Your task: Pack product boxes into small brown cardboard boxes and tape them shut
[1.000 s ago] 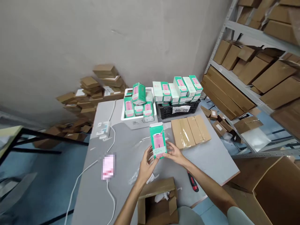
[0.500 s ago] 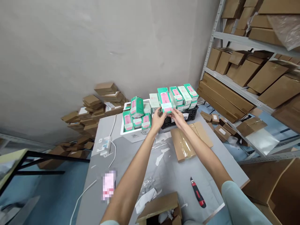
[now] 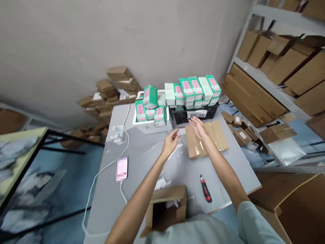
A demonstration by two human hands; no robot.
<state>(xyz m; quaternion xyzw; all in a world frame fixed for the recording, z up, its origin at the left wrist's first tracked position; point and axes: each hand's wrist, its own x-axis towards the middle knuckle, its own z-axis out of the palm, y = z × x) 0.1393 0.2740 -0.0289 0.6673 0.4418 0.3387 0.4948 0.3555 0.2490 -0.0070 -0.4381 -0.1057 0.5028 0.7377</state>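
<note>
My left hand (image 3: 171,143) is in the air over the table, holding nothing, its fingers apart. Higher and to the right, my right hand (image 3: 198,127) has its fingers stretched out near the front of the black basket (image 3: 180,117). It is also empty. Green and pink boxes (image 3: 187,87) stand in rows in that basket, some stacked. More such boxes (image 3: 150,96) fill the white bin (image 3: 149,128) to the left. Beneath my right forearm lies a flattened cardboard box (image 3: 215,137) with clear tape on it.
A red and black utility knife (image 3: 206,189) lies on the grey table (image 3: 142,152). An open carton (image 3: 166,196) sits at the near edge. On the left are a phone (image 3: 122,168), a power strip (image 3: 118,134) and white cables. Shelves of cartons (image 3: 269,91) stand right.
The green and pink box I held in both hands now rests among the others in the black basket. Both hands have let go and drawn back. The view has tilted down.
</note>
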